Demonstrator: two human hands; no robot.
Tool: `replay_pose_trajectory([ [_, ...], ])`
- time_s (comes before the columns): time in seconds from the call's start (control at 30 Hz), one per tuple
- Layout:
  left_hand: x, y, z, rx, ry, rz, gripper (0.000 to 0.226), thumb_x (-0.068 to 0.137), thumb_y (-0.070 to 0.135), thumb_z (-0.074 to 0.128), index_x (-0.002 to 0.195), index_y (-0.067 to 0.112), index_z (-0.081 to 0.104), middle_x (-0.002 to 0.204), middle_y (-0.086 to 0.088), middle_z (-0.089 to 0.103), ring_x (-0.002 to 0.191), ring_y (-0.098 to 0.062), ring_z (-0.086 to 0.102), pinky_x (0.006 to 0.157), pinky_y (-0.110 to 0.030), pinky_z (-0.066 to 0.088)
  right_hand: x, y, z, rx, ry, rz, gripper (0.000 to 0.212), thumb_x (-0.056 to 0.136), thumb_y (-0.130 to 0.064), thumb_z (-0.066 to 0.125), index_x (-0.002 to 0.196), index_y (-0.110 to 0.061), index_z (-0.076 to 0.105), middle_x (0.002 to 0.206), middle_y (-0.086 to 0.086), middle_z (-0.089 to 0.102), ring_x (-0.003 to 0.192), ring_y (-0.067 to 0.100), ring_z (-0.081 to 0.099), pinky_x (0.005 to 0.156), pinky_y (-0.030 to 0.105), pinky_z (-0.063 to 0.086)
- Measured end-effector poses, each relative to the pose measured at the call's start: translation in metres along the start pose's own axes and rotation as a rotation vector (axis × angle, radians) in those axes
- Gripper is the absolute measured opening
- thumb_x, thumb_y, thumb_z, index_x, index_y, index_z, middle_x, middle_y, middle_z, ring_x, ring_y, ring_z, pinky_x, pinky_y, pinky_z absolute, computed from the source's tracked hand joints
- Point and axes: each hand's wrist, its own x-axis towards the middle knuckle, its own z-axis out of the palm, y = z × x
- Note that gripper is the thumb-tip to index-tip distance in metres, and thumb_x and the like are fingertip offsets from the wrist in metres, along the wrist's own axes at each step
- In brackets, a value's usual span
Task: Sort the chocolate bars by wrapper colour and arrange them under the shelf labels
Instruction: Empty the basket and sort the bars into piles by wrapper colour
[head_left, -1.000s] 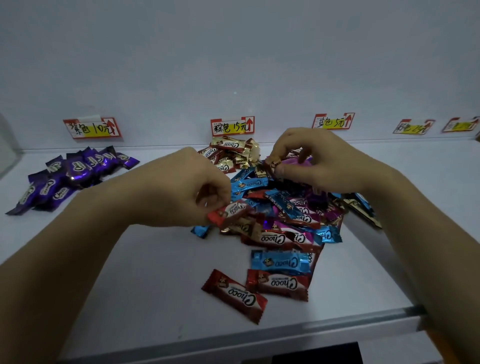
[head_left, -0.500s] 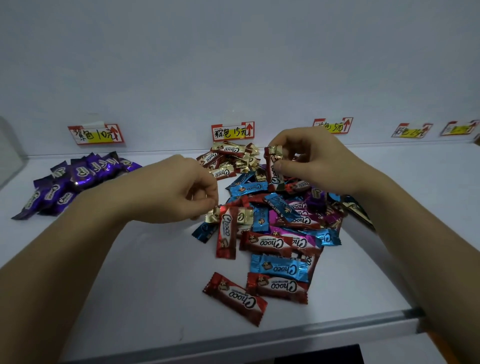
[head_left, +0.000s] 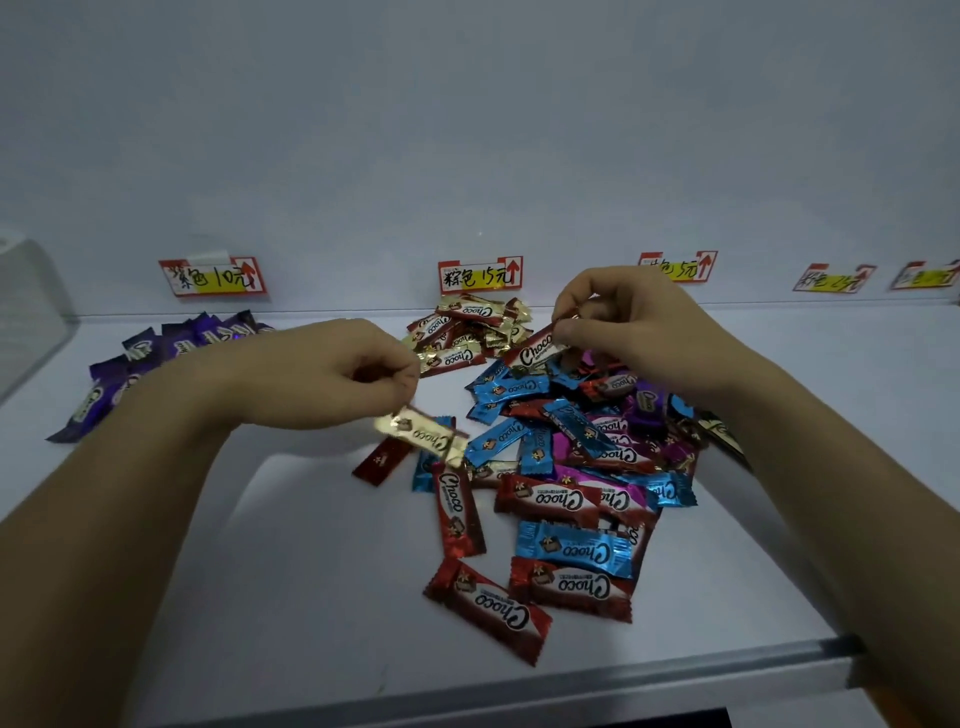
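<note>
left hand (head_left: 332, 374) pinches gold bar (head_left: 423, 439) | right hand (head_left: 639, 327) pinches Choco bar (head_left: 535, 349)

I count five price labels (head_left: 480, 274) along the back wall and two hands at work, the left hand (head_left: 332, 374) pinching one gold bar (head_left: 421, 436) and the right hand (head_left: 623, 322) pinching one brown bar (head_left: 535, 349). Under the first label there is one purple pile (head_left: 156, 364), maybe eight bars, though they overlap too much to be sure, and under the second label one gold pile (head_left: 467, 332) of six or so. The mixed heap (head_left: 571, 467) shows at least five red bars (head_left: 488, 610), at least six blue bars (head_left: 574, 556), and a few purple bars (head_left: 647, 402) that I can't number.
</note>
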Motion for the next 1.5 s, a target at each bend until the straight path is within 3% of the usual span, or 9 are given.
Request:
replay_pose_trajectory([
  [0.1,0.015,-0.008,0.007,-0.116,0.260,-0.061,0.021,0.099,0.021,0.059,0.080,0.024,0.067,0.065,0.006,0.064,0.058,-0.004,0.054,0.061,-0.024,0.044,0.012,-0.004,0.005,-0.013,0.045,0.049,0.003,0.091,-0.010,0.072,0.094,-0.010,0.073,0.074,0.003,0.071,0.066,0.010,0.066,0.063,0.018,0.051],
  [0.2,0.040,-0.019,0.017,-0.297,0.572,-0.253,0.015,0.098,0.019,0.062,0.087,0.016,0.072,0.068,0.005,0.073,0.057,-0.008,0.063,0.064,-0.029,0.051,0.038,-0.006,0.009,-0.003,0.095,0.140,0.005,0.090,-0.009,0.072,0.093,-0.006,0.074,0.069,-0.001,0.070,0.062,0.009,0.064,0.060,0.022,0.054],
  [0.4,0.066,-0.034,0.033,-0.537,0.729,-0.427,0.010,0.095,0.013,0.066,0.088,0.010,0.072,0.071,-0.007,0.075,0.058,-0.020,0.067,0.061,-0.035,0.058,0.092,0.002,0.026,-0.028,0.152,0.326,0.003,0.089,-0.004,0.073,0.087,-0.004,0.070,0.083,0.014,0.074,0.065,0.019,0.074,0.053,0.022,0.053],
  [0.6,0.059,-0.027,0.036,-0.300,0.810,-0.372,0.010,0.094,0.029,0.069,0.101,0.022,0.066,0.064,0.005,0.073,0.054,-0.005,0.068,0.056,-0.024,0.049,0.091,0.008,0.026,-0.330,0.247,0.227,0.017,0.089,-0.026,0.076,0.087,-0.010,0.069,0.076,0.005,0.074,0.063,0.013,0.072,0.065,0.027,0.060],
  [0.7,0.051,-0.013,0.032,-0.171,0.786,-0.281,0.013,0.094,0.035,0.067,0.101,0.024,0.067,0.067,0.007,0.072,0.059,0.001,0.066,0.065,-0.025,0.050,0.060,0.007,-0.002,-0.378,0.229,0.144,0.014,0.095,-0.028,0.068,0.094,-0.015,0.070,0.074,0.000,0.073,0.058,0.009,0.069,0.055,0.020,0.053],
  [0.93,0.060,0.072,0.039,0.039,0.429,0.018,0.014,0.094,0.042,0.062,0.096,0.030,0.070,0.085,0.012,0.067,0.078,-0.002,0.060,0.066,-0.023,0.047,-0.023,0.019,-0.067,-0.709,0.007,0.030,0.017,0.098,-0.018,0.060,0.108,-0.028,0.069,0.086,-0.019,0.062,0.078,0.000,0.061,0.063,0.009,0.037],
  [1.17,0.115,0.127,0.077,0.202,0.316,-0.008,0.038,0.085,0.065,0.062,0.085,0.027,0.059,0.079,0.007,0.062,0.075,-0.011,0.059,0.069,-0.035,0.053,-0.061,0.051,-0.100,-0.899,-0.003,0.152,0.028,0.102,-0.012,0.053,0.120,-0.025,0.069,0.116,-0.004,0.067,0.088,0.008,0.054,0.069,0.014,0.037],
  [1.33,0.119,0.127,0.083,0.209,0.336,-0.015,0.016,0.084,0.043,0.072,0.086,0.027,0.067,0.081,0.009,0.065,0.076,-0.011,0.062,0.071,-0.033,0.055,-0.066,0.075,-0.094,-0.971,-0.096,0.245,0.035,0.100,-0.021,0.059,0.133,-0.033,0.062,0.125,-0.004,0.060,0.098,0.010,0.046,0.080,0.025,0.036],
  [1.5,0.109,0.126,0.077,0.179,0.458,0.037,0.012,0.091,0.027,0.063,0.093,0.022,0.074,0.078,0.008,0.068,0.068,-0.007,0.062,0.070,-0.032,0.057,-0.071,0.069,-0.099,-0.980,0.010,0.233,0.019,0.095,-0.029,0.066,0.114,-0.024,0.064,0.111,-0.002,0.058,0.099,0.014,0.048,0.081,0.030,0.044],
])
